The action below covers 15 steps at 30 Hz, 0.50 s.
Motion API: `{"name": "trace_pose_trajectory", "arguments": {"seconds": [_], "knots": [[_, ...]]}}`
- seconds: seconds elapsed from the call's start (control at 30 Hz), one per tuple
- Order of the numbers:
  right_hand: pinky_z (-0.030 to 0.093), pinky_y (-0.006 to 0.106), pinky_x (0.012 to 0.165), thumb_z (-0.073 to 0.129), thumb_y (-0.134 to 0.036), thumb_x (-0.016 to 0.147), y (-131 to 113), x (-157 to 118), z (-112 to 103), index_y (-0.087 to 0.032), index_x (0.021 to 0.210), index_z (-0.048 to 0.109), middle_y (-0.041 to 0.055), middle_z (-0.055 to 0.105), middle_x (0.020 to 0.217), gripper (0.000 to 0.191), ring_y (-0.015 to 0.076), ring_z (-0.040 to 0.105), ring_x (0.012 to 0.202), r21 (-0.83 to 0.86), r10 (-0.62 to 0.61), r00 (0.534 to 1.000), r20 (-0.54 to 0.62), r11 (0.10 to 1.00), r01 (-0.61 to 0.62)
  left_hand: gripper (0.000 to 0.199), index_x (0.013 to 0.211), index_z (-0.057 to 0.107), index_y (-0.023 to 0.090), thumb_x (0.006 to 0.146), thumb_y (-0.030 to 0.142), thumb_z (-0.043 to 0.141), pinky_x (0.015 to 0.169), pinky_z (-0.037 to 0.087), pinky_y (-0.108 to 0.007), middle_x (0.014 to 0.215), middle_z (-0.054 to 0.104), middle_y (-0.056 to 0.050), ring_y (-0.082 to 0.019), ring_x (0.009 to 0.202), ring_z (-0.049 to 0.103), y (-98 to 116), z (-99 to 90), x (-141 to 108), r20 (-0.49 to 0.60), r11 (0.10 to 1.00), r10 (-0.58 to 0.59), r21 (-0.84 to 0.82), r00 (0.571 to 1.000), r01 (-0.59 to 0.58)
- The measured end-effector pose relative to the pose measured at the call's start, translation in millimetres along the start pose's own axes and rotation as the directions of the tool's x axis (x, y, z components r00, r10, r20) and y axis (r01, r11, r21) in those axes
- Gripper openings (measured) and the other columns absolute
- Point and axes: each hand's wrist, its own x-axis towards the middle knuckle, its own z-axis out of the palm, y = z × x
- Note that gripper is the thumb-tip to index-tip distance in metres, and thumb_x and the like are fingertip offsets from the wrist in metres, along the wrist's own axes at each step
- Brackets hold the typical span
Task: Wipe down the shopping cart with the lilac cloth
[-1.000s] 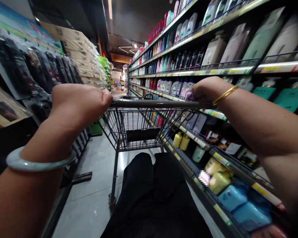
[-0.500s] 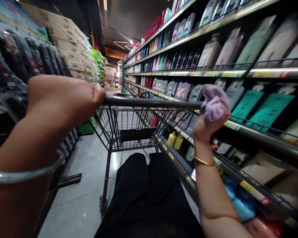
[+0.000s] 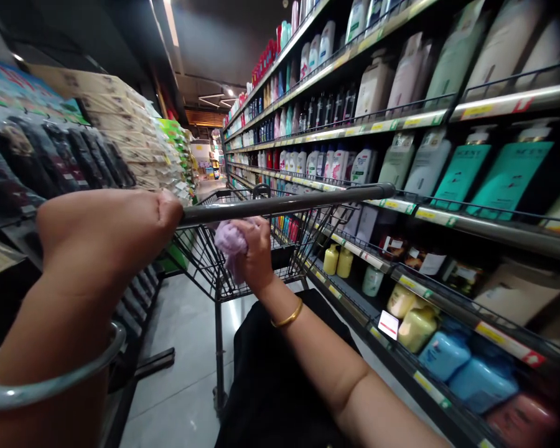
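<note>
Centrally, right hand (image 3: pixel 256 255) grip pinching purple cloth (image 3: pixel 232 241); loose folds could snag cart basket wires (image 3: pixel 282 231). Left: closed round handle (image 3: pixel 284 204).

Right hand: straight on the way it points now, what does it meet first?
The right hand, holding the cloth, would probably meet the handle first; depth is unclear, so it might pass under and reach the basket.

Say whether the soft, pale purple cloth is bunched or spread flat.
Bunched: the pale purple cloth is a crumpled wad in the bare right hand, one end hanging down.
</note>
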Motion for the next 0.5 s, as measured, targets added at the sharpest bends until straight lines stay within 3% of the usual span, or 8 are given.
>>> {"name": "trace_pose_trajectory", "arguments": {"seconds": [0.07, 0.13, 0.2, 0.23, 0.3, 0.33, 0.4, 0.5], "knots": [[0.056, 0.04, 0.109, 0.059, -0.022, 0.095, 10, -4, -9, -0.026, 0.127, 0.067, 0.0101, 0.055, 0.129, 0.033, 0.0217, 0.061, 0.122, -0.047, -0.032, 0.999, 0.009, 0.998, 0.032, 0.078, 0.104, 0.079, 0.013, 0.097, 0.053, 0.014, 0.072, 0.043, -0.039, 0.1, 0.071, -0.013, -0.037, 0.103, 0.068, 1, -1.0, -1, 0.006, 0.988, -0.016, 0.152, 1.0, 0.015], [0.056, 0.043, 0.107, 0.059, -0.023, 0.095, 38, 0, -32, -0.024, 0.124, 0.067, 0.0103, 0.057, 0.125, 0.03, 0.0223, 0.062, 0.119, -0.135, 0.04, 0.988, -0.15, 0.989, -0.06, 0.079, 0.104, 0.08, 0.013, 0.098, 0.052, 0.012, 0.068, 0.041, -0.036, 0.101, 0.072, -0.012, -0.036, 0.103, 0.069, 2, -0.9, -3, 0.009, 0.98, 0.005, 0.198, 1.0, -0.006], [0.052, 0.052, 0.112, 0.058, -0.024, 0.092, 73, 8, -55, -0.02, 0.123, 0.064, 0.0129, 0.057, 0.123, 0.032, 0.0261, 0.06, 0.122, -0.21, 0.14, 0.919, -0.368, 0.95, -0.229, 0.08, 0.104, 0.08, 0.014, 0.098, 0.053, 0.011, 0.069, 0.041, -0.036, 0.101, 0.072, -0.011, -0.036, 0.104, 0.069, 1, 0.6, -3, -0.008, 0.982, 0.025, 0.188, 1.0, -0.023], [0.05, 0.055, 0.113, 0.057, -0.024, 0.091, 87, 13, -62, -0.018, 0.123, 0.062, 0.0135, 0.058, 0.121, 0.033, 0.0269, 0.06, 0.122, -0.203, 0.176, 0.863, -0.473, 0.932, -0.301, 0.08, 0.104, 0.08, 0.014, 0.099, 0.053, 0.01, 0.071, 0.041, -0.036, 0.1, 0.072, -0.01, -0.035, 0.104, 0.068, 0, 1.8, -3, -0.021, 0.984, 0.028, 0.178, 0.999, -0.023], [0.049, 0.057, 0.114, 0.057, -0.025, 0.091, 104, 18, -66, -0.019, 0.126, 0.058, 0.0135, 0.058, 0.12, 0.036, 0.0265, 0.06, 0.119, -0.179, 0.199, 0.812, -0.549, 0.921, -0.346, 0.08, 0.105, 0.08, 0.015, 0.099, 0.054, 0.01, 0.074, 0.041, -0.036, 0.097, 0.071, -0.008, -0.033, 0.102, 0.068, -1, 4.2, -1, -0.033, 0.988, 0.03, 0.155, 0.999, -0.024], [0.05, 0.055, 0.112, 0.057, -0.025, 0.092, 104, 18, -60, -0.019, 0.129, 0.056, 0.0135, 0.057, 0.12, 0.038, 0.0258, 0.06, 0.118, -0.185, 0.189, 0.811, -0.554, 0.922, -0.341, 0.081, 0.104, 0.08, 0.015, 0.099, 0.054, 0.009, 0.074, 0.041, -0.035, 0.095, 0.07, -0.008, -0.031, 0.101, 0.068, -2, 5.0, 0, -0.033, 0.988, 0.029, 0.154, 0.999, -0.023], [0.055, 0.049, 0.107, 0.056, -0.024, 0.093, 89, 13, -39, -0.02, 0.135, 0.053, 0.0146, 0.056, 0.122, 0.042, 0.0246, 0.061, 0.116, -0.236, 0.144, 0.855, -0.498, 0.927, -0.293, 0.082, 0.101, 0.08, 0.015, 0.099, 0.052, 0.007, 0.071, 0.038, -0.033, 0.09, 0.069, -0.008, -0.03, 0.096, 0.068, -2, 5.4, 0, -0.031, 0.983, 0.026, 0.181, 0.999, -0.02], [0.057, 0.044, 0.104, 0.058, -0.022, 0.093, 43, -2, 4, -0.015, 0.138, 0.053, 0.0195, 0.051, 0.129, 0.045, 0.026, 0.059, 0.121, -0.24, 0.101, 0.958, -0.269, 0.956, -0.168, 0.082, 0.096, 0.081, 0.014, 0.098, 0.051, 0.007, 0.064, 0.032, -0.03, 0.088, 0.069, -0.01, -0.028, 0.091, 0.068, 0, 3.6, -1, -0.021, 0.965, 0.013, 0.263, 1.0, -0.007]]}}
